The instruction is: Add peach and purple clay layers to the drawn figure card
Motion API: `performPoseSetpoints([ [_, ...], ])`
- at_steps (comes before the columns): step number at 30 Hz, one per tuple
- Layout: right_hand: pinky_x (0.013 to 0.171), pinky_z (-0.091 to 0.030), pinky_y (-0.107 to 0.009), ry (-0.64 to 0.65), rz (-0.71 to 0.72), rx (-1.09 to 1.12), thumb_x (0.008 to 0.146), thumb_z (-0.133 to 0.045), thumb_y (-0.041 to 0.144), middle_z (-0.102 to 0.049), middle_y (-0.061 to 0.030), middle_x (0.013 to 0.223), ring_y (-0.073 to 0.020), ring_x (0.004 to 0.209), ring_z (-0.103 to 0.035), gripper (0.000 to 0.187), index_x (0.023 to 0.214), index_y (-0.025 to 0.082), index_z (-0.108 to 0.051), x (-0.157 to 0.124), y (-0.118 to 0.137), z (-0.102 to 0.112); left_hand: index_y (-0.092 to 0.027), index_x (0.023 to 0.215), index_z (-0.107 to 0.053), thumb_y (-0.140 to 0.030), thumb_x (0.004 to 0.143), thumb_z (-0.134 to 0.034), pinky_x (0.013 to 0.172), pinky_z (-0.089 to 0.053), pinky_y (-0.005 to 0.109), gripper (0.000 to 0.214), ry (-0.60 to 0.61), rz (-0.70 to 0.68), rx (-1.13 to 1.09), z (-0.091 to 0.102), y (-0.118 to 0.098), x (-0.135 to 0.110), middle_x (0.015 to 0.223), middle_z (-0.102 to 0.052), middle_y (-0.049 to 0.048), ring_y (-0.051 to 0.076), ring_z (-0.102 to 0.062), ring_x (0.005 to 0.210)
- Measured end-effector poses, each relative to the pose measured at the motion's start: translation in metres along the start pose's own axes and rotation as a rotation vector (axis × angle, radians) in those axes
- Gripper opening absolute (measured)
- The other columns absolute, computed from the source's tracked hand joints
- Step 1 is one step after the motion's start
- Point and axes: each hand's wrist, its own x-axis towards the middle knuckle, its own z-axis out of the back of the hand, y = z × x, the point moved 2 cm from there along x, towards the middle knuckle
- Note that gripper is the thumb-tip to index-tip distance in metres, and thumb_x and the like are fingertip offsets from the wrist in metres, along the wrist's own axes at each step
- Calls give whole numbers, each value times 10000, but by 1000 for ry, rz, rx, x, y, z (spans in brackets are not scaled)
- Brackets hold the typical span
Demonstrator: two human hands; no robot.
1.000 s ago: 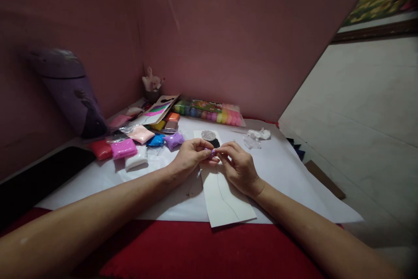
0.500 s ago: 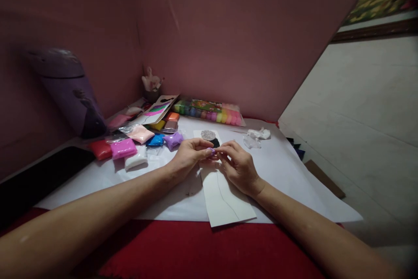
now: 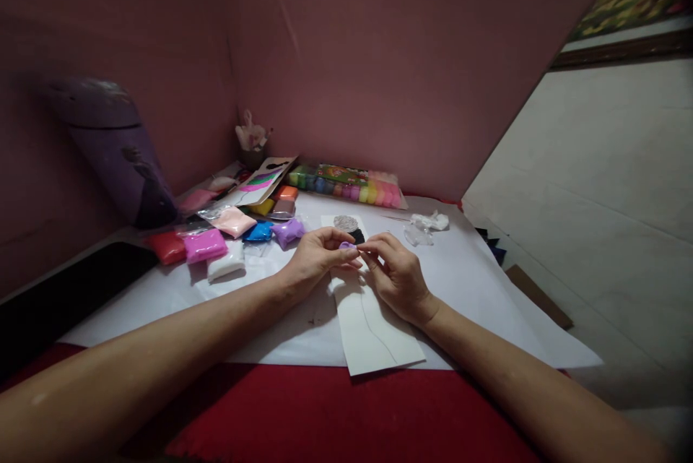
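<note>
A small piece of light purple modelling clay [image 3: 347,245] is pinched between the thumb and fingers of my left hand [image 3: 314,258]. The fingertips of my right hand [image 3: 397,274] are pressed together at the clay's right side and grip its edge. Both hands are over a white card [image 3: 373,329] with a thin curved line drawn down it. Near the card's far end, a grey textured round patch [image 3: 346,223] and a black patch [image 3: 357,236] show just beyond my fingers. My hands cover part of the card.
Clay packets, among them a purple one [image 3: 289,232] and a pink one [image 3: 204,245], lie left on the white sheet [image 3: 476,290]. Behind are a coloured card [image 3: 260,185] and a long clay pack [image 3: 346,185]. Crumpled plastic [image 3: 427,226] lies right; a purple container [image 3: 116,152] stands left.
The purple clay has turned slightly and shows more of its top between my fingers. Both hands stay in nearly the same place.
</note>
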Motion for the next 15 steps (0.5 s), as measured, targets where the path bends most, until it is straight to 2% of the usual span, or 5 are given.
performPoseSetpoints([
  [3, 715, -535, -325, 10, 19, -5, 918, -522, 128, -639, -82, 907, -192, 823, -633, 154, 962, 189, -656, 0, 0, 0, -106, 803, -608, -223, 636, -839, 516, -456, 197, 309, -6, -52, 55, 0, -2, 0, 630, -650, 3, 80, -582, 506],
  [5, 722, -536, -331, 10, 27, -7, 920, -515, 124, -640, -84, 909, -194, 830, -633, 159, 966, 184, -655, 0, 0, 0, -104, 782, -604, -229, 669, -813, 483, -415, 179, 268, -18, -73, 74, 0, -2, 0, 637, -651, 10, 60, -543, 488],
  [9, 719, -535, -330, 11, 23, -15, 924, -514, 124, -641, -79, 904, -192, 828, -634, 160, 961, 191, -654, 0, 0, 0, -103, 855, -608, -229, 707, -774, 543, -500, 230, 256, -8, -36, 39, -1, -1, -1, 729, -689, 47, 110, -627, 557],
  [15, 714, -533, -331, 7, 13, -26, 910, -524, 117, -643, -82, 911, -196, 826, -637, 158, 954, 192, -657, 0, 0, 0, -102, 848, -604, -171, 716, -753, 566, -552, 263, 211, -3, -9, 12, -1, -1, 0, 721, -687, 42, 137, -667, 571],
])
